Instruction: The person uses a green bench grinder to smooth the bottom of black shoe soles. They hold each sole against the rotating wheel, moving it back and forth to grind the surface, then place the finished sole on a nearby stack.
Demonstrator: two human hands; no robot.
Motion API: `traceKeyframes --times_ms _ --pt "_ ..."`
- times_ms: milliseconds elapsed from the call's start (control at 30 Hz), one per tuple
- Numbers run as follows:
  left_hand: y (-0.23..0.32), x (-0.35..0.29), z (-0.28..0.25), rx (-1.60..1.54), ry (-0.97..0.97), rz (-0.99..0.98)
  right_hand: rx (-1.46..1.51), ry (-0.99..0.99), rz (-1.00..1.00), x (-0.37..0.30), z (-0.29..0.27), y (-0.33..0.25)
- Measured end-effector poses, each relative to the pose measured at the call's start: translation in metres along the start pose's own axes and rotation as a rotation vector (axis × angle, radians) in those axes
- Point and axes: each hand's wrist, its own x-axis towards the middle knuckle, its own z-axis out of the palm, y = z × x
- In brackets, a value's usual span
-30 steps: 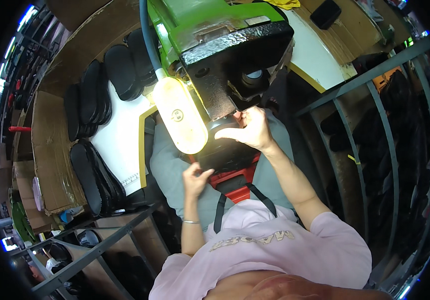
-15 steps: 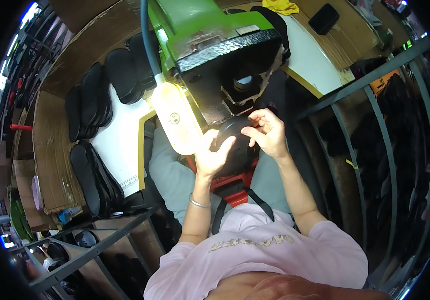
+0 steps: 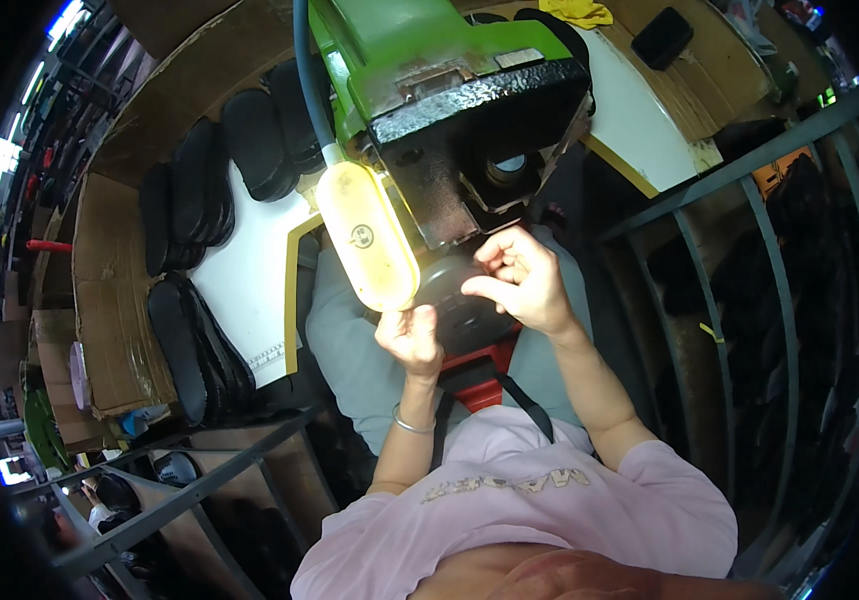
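Observation:
A dark, rounded black shoe sole (image 3: 458, 312) lies between my hands, below the head of a green and black machine (image 3: 490, 130). My left hand (image 3: 413, 342) is closed at the sole's left edge, thumb up. On the right, my right hand (image 3: 530, 285) has its fingers curled and its thumb against the sole's upper right side. Shadow hides part of the sole's outline and the fingertips behind it. A lit yellow-white lamp (image 3: 370, 240) hangs just above my left hand.
Stacks of black soles (image 3: 195, 350) stand on the white tabletop (image 3: 230, 285) at left, edged by cardboard (image 3: 110, 290). Metal rails (image 3: 730, 190) run along the right. A yellow cloth (image 3: 578, 10) and a black flat object (image 3: 662, 38) lie at the far right.
My left hand has moved down and closed from a more spread pose. The right hand has shifted slightly left, and the sole has turned and dropped lower. The whole view has shifted a little.

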Motion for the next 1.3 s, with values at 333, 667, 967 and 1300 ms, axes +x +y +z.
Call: traceKeyframes --times_ms 333,667,967,1300 --pt "-0.018 0.054 -0.011 0.086 -0.445 -0.457 -0.477 0.683 -0.707 -0.059 -0.130 -0.127" --pt "-0.039 0.002 -0.077 0.659 -0.342 -0.800 -0.709 0.423 -0.404 0.109 -0.275 0.061" --pt "0.093 0.063 -0.106 1.298 -0.398 0.193 -1.110 0.490 -0.323 0.090 -0.298 0.108" --pt "0.172 0.072 -0.238 1.731 0.335 0.181 -0.572 0.435 -0.278 0.018 -0.131 0.164"
